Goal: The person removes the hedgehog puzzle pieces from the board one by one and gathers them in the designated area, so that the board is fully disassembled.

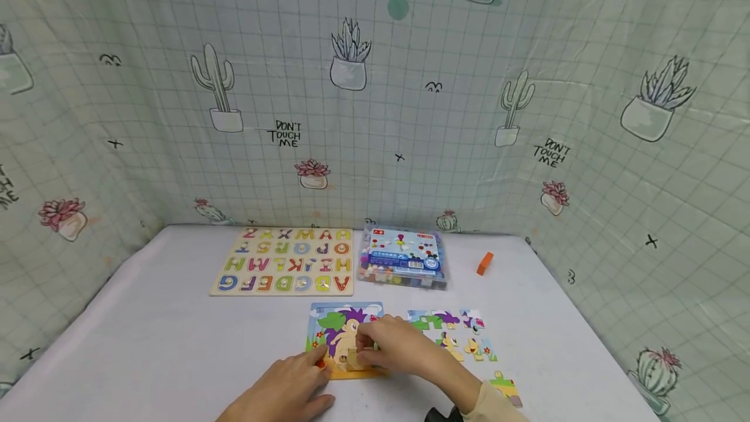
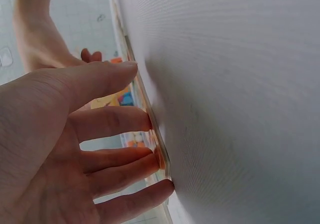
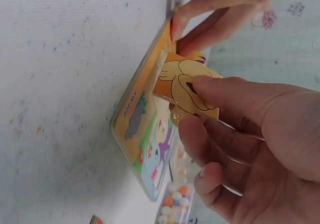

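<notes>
A jigsaw puzzle board with a purple-haired cartoon character lies at the front middle of the table. My right hand pinches a jigsaw piece between thumb and fingers. In the right wrist view that piece is tan and orange, tilted above the lower part of the board. My left hand rests with extended fingers at the board's lower left edge; in the left wrist view its fingertips touch that edge. Several loose jigsaw pieces lie right of the board, partly behind my right forearm.
Behind the puzzle lies a wooden alphabet board, with a clear box of colourful parts to its right. A small orange block sits farther right. A cactus-print cloth hangs around the white table. Something black shows near the right wrist.
</notes>
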Action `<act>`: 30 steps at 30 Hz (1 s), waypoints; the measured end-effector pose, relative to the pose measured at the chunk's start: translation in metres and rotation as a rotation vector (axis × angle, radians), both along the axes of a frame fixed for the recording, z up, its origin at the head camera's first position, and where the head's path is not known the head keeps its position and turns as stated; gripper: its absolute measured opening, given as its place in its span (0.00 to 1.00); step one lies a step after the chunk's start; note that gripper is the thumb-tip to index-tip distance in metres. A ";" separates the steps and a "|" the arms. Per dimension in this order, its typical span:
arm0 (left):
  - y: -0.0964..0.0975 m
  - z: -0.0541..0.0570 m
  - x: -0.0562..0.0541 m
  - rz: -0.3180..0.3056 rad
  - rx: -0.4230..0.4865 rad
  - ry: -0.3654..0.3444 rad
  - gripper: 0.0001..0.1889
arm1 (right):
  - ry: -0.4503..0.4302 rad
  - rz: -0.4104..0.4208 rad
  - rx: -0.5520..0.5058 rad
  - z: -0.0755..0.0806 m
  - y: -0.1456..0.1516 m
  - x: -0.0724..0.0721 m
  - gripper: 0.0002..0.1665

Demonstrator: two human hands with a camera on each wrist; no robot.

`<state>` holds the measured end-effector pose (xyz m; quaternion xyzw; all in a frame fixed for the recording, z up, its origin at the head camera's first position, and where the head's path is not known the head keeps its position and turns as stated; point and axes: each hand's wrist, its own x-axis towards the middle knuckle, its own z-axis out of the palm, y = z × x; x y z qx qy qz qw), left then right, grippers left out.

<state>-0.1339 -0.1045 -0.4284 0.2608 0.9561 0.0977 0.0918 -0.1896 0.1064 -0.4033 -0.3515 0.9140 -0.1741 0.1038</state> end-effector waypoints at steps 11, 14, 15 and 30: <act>0.001 -0.005 0.000 0.011 0.005 -0.003 0.14 | -0.074 0.003 -0.086 0.001 0.039 0.001 0.04; 0.001 -0.004 0.001 0.019 0.008 -0.011 0.15 | -0.085 -0.006 -0.101 0.000 0.053 0.001 0.04; 0.000 -0.004 0.001 0.019 0.010 -0.010 0.15 | -0.091 -0.009 -0.108 0.000 0.057 0.002 0.04; -0.002 -0.006 0.002 0.015 0.026 0.026 0.18 | -0.149 -0.061 -0.178 -0.002 0.117 0.008 0.07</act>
